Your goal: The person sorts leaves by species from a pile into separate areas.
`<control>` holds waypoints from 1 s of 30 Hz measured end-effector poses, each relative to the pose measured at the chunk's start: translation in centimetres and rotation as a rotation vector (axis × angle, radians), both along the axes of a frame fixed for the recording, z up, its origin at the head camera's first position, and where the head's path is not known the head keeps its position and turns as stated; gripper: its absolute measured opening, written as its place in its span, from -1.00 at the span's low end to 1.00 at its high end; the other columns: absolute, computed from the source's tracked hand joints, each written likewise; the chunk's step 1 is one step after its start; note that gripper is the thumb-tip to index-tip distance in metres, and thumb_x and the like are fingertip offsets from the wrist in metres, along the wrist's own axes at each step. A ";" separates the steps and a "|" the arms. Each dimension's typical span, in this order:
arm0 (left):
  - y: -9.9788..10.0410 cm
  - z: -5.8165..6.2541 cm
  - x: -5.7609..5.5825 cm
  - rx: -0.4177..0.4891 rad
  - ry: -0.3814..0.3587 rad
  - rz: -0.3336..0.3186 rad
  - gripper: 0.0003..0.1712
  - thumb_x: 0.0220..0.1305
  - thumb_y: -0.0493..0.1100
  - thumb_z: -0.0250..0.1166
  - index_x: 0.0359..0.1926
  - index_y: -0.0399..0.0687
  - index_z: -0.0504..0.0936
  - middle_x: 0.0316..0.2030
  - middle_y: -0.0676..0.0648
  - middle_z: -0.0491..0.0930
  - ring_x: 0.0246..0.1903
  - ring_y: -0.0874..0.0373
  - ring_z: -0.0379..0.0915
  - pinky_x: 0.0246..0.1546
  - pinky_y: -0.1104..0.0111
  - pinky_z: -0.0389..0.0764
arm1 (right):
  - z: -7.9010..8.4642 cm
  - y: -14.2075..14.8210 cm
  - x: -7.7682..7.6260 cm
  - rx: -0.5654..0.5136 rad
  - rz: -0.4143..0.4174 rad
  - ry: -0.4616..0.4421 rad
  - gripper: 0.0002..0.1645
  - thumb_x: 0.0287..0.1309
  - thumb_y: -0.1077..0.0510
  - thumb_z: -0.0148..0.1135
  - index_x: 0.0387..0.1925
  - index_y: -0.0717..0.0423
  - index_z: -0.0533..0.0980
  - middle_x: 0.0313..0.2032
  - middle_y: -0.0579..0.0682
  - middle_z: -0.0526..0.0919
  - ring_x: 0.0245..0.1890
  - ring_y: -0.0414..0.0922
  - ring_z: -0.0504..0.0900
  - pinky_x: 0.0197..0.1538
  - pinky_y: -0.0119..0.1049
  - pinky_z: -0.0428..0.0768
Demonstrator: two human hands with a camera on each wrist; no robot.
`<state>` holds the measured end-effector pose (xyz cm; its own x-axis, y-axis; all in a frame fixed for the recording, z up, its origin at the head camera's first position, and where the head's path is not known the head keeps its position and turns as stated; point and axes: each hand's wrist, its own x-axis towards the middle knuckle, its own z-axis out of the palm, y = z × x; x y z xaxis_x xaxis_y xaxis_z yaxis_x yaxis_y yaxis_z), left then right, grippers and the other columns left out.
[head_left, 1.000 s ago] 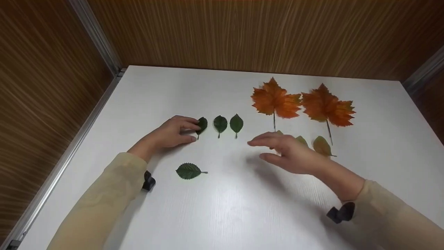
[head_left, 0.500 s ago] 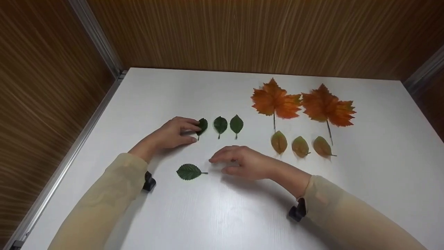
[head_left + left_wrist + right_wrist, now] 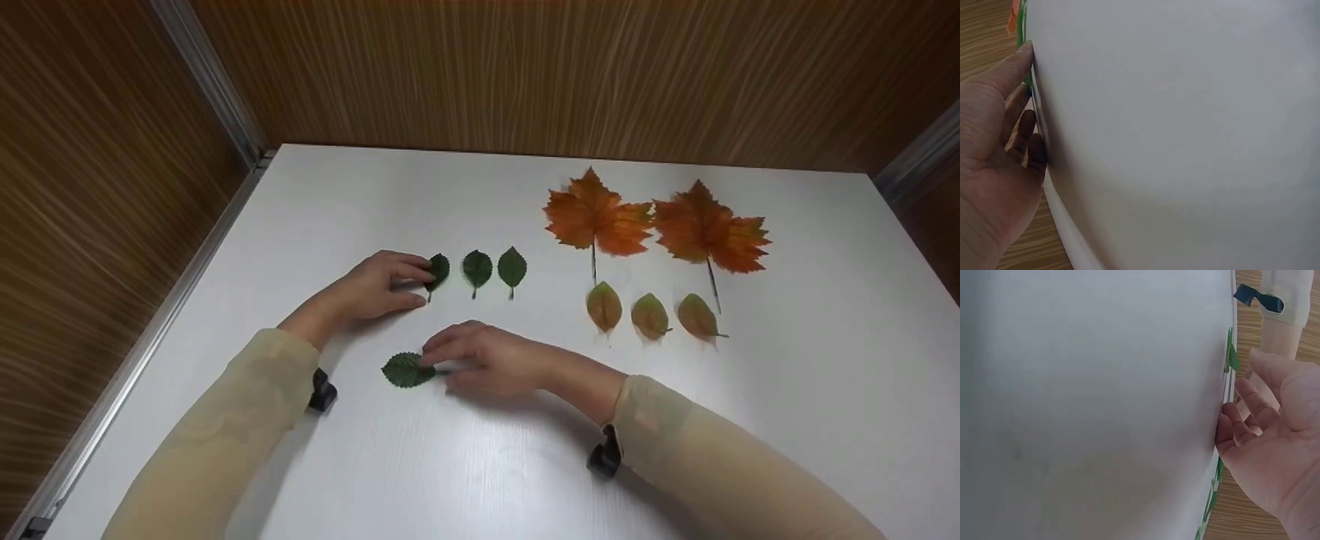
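In the head view my left hand (image 3: 375, 285) rests its fingertips on the leftmost of three upright green leaves, with the thumb beside its stem. That green leaf (image 3: 441, 268) is partly hidden under the fingers. Right of it lie a second green leaf (image 3: 477, 268) and a third green leaf (image 3: 512, 266). A sideways green leaf (image 3: 403, 370) lies nearer to me, its stem to the right. My right hand (image 3: 495, 361) reaches over it, fingertips overlapping its stem end and thumb below the stem. In the right wrist view, this leaf (image 3: 1232, 357) shows just past the spread thumb and fingers.
Two orange maple leaves, one left (image 3: 592, 214) and one right (image 3: 701, 225), lie at the back right of the white table (image 3: 480, 480). Below them is a row of three yellow-brown leaves (image 3: 604, 307). Wood-grain panels (image 3: 525, 75) stand behind and at the sides.
My right hand has moved left and nearer to me, from beside the yellow-brown leaves to the stem of the sideways green leaf. My left hand has stayed on its leaf.
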<state>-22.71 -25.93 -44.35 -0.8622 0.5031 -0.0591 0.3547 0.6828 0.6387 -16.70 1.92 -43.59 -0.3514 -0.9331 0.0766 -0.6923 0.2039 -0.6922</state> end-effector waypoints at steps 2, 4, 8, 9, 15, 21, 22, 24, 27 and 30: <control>0.1 0.1 0.0 0.002 0.003 -0.002 -0.54 0.41 -0.14 0.46 0.28 -0.12 0.71 0.46 -0.09 0.46 0.51 -0.11 0.19 0.54 0.02 0.16 | 0.0 -0.1 0.0 0.016 -0.001 -0.005 -0.54 0.49 0.23 0.27 0.35 0.11 0.60 0.37 0.07 0.56 0.46 0.03 0.40 0.52 -0.07 0.30; 0.1 0.1 0.0 0.000 0.008 -0.005 -0.54 0.41 -0.14 0.46 0.28 -0.12 0.71 0.46 -0.09 0.47 0.51 -0.11 0.20 0.53 0.01 0.17 | 0.0 -0.2 0.0 0.028 0.000 -0.002 -0.54 0.49 0.22 0.26 0.36 0.08 0.60 0.39 0.07 0.54 0.47 0.04 0.38 0.53 -0.07 0.29; 0.1 0.3 0.1 -0.002 0.010 -0.006 -0.54 0.41 -0.14 0.46 0.29 -0.11 0.71 0.46 -0.09 0.46 0.51 -0.11 0.19 0.53 0.01 0.18 | 0.1 -0.4 0.1 0.068 0.005 0.011 -0.52 0.50 0.19 0.25 0.38 0.00 0.60 0.44 0.04 0.50 0.50 0.04 0.32 0.53 -0.03 0.26; 0.0 0.3 0.1 -0.003 0.010 -0.006 -0.54 0.42 -0.14 0.46 0.29 -0.11 0.71 0.46 -0.09 0.46 0.51 -0.11 0.19 0.53 0.00 0.18 | 0.1 -0.5 0.1 0.079 0.006 0.016 -0.52 0.51 0.18 0.25 0.38 -0.03 0.60 0.45 0.03 0.49 0.51 0.04 0.31 0.53 -0.01 0.25; -0.1 0.4 0.2 -0.005 0.002 0.004 -0.53 0.43 -0.13 0.45 0.30 -0.10 0.70 0.47 -0.08 0.45 0.52 -0.10 0.17 0.53 0.00 0.16 | 0.1 -0.8 0.5 0.134 0.006 0.014 -0.51 0.54 0.17 0.19 0.40 -0.13 0.59 0.50 -0.02 0.42 0.53 0.08 0.21 0.47 0.22 0.19; -0.2 0.3 0.3 0.003 -0.035 0.030 -0.52 0.43 -0.10 0.44 0.32 -0.05 0.70 0.48 -0.02 0.43 0.54 -0.04 0.13 0.54 0.02 0.14 | -0.1 -0.9 0.5 0.167 0.011 0.011 -0.51 0.56 0.18 0.15 0.41 -0.12 0.58 0.53 -0.03 0.38 0.54 0.11 0.16 0.42 0.31 0.18; -0.2 0.3 0.3 0.005 -0.035 0.030 -0.53 0.43 -0.11 0.45 0.31 -0.05 0.70 0.48 -0.02 0.43 0.54 -0.04 0.13 0.54 0.02 0.15 | -0.1 -0.9 0.5 0.167 0.014 0.019 -0.51 0.56 0.18 0.15 0.41 -0.11 0.58 0.52 -0.03 0.38 0.54 0.12 0.17 0.42 0.31 0.19; -0.2 0.2 0.3 0.004 -0.029 0.026 -0.53 0.43 -0.11 0.45 0.31 -0.06 0.70 0.48 -0.03 0.43 0.53 -0.04 0.14 0.54 0.03 0.14 | -0.1 -0.9 0.5 0.170 0.016 0.031 -0.52 0.56 0.17 0.14 0.41 -0.09 0.58 0.52 -0.03 0.40 0.54 0.11 0.18 0.43 0.29 0.20; -0.1 0.1 0.1 0.004 -0.020 0.023 -0.53 0.42 -0.12 0.46 0.30 -0.06 0.71 0.48 -0.04 0.44 0.53 -0.06 0.16 0.54 0.03 0.15 | -0.1 -0.8 0.5 0.169 0.013 0.045 -0.53 0.57 0.16 0.15 0.41 -0.06 0.58 0.49 -0.02 0.43 0.52 0.10 0.21 0.43 0.24 0.22; 0.0 0.1 0.1 0.006 -0.020 0.023 -0.53 0.42 -0.11 0.46 0.30 -0.05 0.71 0.47 -0.04 0.45 0.52 -0.05 0.17 0.54 0.05 0.15 | -0.1 -0.6 0.5 0.169 0.008 0.048 -0.54 0.57 0.15 0.15 0.40 -0.04 0.58 0.46 -0.02 0.46 0.51 0.08 0.25 0.45 0.17 0.24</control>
